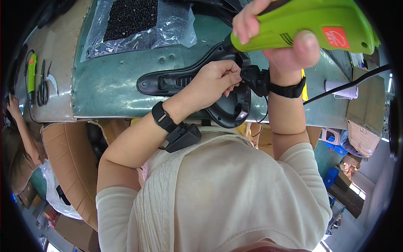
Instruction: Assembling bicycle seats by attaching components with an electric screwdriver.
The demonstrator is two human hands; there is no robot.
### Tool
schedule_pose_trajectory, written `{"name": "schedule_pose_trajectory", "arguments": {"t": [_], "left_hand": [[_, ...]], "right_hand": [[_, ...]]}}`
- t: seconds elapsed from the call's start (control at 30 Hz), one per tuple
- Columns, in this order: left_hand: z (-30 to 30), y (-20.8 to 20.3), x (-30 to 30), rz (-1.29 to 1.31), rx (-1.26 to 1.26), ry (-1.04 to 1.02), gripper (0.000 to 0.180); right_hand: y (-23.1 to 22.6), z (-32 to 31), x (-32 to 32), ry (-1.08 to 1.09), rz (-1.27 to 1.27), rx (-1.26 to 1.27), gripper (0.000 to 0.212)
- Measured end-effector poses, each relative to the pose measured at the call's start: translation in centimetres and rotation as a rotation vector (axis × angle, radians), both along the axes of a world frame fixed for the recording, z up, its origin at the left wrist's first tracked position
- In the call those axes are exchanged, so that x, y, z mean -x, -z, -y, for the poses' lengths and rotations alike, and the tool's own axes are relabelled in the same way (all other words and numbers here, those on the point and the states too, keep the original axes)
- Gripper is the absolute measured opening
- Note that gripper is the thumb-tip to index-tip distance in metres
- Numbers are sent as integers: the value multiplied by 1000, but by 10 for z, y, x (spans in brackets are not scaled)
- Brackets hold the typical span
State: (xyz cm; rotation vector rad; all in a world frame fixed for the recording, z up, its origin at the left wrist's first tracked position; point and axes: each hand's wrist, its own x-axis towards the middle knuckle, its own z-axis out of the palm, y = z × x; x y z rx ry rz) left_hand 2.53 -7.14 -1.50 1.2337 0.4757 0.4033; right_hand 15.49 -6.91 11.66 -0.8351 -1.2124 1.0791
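My right hand (289, 59) grips a green electric screwdriver (304, 25) with an orange-red label. Its dark tip end points down and left at the upper part of a black plastic housing (161, 82), where the exact contact cannot be made out. The housing lies on the table, with a long rounded arm to the left and a wide curved body on the right. My left hand (212, 84) rests over the housing, thumb and fingers pinched together near the screwdriver's tip end. Whatever the pinch holds is too small or hidden to name. Both wrists wear black straps with box-like devices.
A clear plastic bag (138, 25) of many small black screws lies behind the housing. At the left are another green screwdriver (32, 77), pliers (43, 86) and a co-worker's arm (25, 126). A black cable (348, 84) crosses the right side. Cardboard boxes (69, 155) stand by the table's front edge.
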Motion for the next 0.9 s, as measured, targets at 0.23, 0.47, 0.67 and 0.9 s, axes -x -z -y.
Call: {"name": "schedule_pose_trajectory", "arguments": {"t": [0.23, 0.47, 0.67, 0.9], "left_hand": [[-7, -3, -1, 207, 432, 40, 19], [0, -11, 6, 355, 700, 26, 19], [9, -13, -2, 316, 729, -6, 19], [11, -12, -7, 312, 777, -19, 19]], "right_hand": [[-21, 23, -80, -387, -62, -374, 86], [-2, 55, -94, -127, -287, -322, 78], [8, 67, -97, -96, -268, -350, 76], [15, 73, -100, -116, -228, -421, 79]]}}
